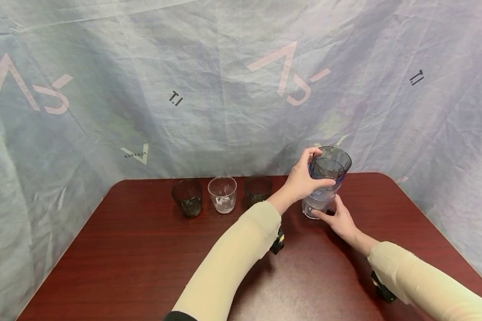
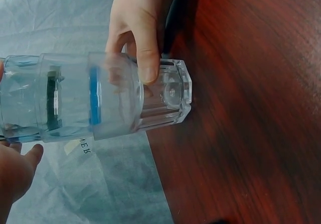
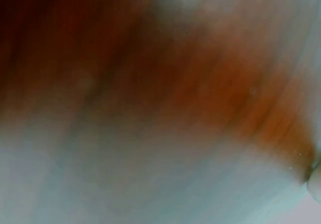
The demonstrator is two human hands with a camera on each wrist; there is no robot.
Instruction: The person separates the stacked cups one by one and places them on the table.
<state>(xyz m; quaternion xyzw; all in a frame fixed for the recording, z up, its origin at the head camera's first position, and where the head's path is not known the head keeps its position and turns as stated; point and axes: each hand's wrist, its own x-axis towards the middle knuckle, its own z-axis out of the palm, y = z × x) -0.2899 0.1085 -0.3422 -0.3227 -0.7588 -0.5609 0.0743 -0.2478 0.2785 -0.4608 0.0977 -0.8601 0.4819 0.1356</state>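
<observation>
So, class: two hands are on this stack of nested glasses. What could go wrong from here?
1. The left hand grips the upper glasses; if they stick, the bottom glass may lift too and drop.
2. The right hand pinches only the base, so its grip might slip.

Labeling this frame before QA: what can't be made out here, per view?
- Right wrist view: fully blurred; only smeared red-brown and grey show, no hand or glass.
- Stack of glasses: count unclear; nested walls overlap in head and left wrist views.
- Left hand: palm side hidden behind the stack; left wrist view cuts it at the edge.
- Right hand: fingers partly hidden behind the stack's base.
- Three glasses: contents too small to tell.
</observation>
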